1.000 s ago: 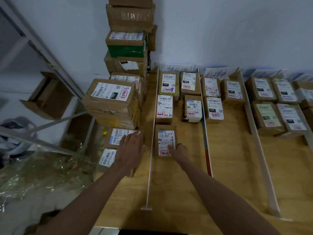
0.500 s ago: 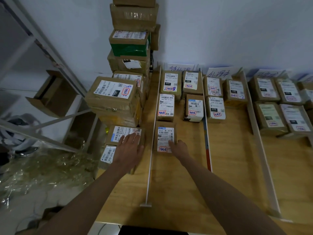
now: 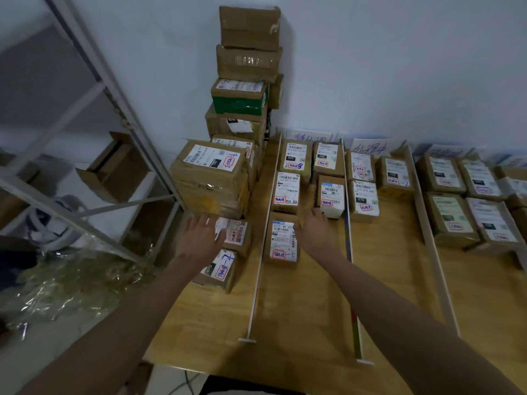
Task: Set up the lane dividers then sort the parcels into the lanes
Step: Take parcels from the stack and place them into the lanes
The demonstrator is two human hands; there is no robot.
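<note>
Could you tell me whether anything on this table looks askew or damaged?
The tall stack of brown cardboard boxes against the wall is uneven: its boxes sit offset, and the top one shows torn patches. In the first lane, the small white-sided parcel sits turned slightly out of line with its neighbours. The white lane dividers look straight.

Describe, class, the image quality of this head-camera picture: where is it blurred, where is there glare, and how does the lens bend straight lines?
Head view: dim, bluish indoor light; the left hand and the parcel under it are smeared by motion blur; the far-right parcels are soft, labels unreadable; crumpled plastic wrap on the floor shows bright glare; wide-angle distortion makes the shelf frame lean and the lane dividers fan outward.
</note>
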